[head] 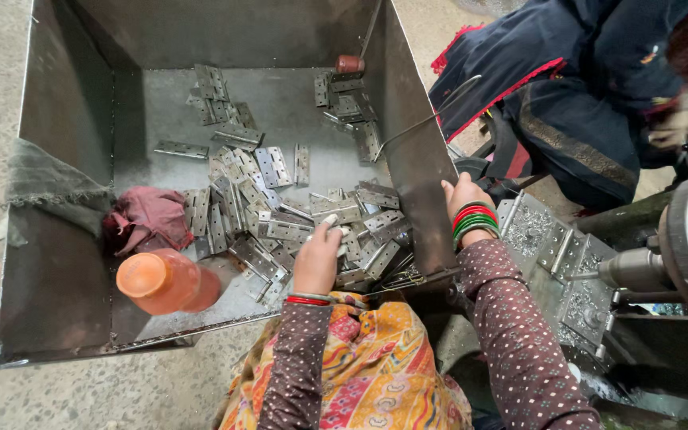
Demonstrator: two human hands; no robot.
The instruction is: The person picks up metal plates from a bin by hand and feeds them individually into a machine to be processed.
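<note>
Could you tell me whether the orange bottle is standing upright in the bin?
No, the orange bottle lies tilted on its side in the metal bin.

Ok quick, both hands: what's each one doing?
Left hand: down in the hinge pile, grip cannot be told.
Right hand: closed on the bin wall.

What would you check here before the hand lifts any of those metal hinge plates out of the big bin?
1. Left hand on the hinge plates: ok, it rests on the heap.
2. Plate gripped in its fingers: cannot tell, the hand hides it.
3. Right hand steadying the metal bin: ok, it rests on the side wall.
4. Orange bottle out of the way: ok, it lies left of the heap.
5. Red cloth clear of the plates: not ok, it touches the heap's edge.
</note>
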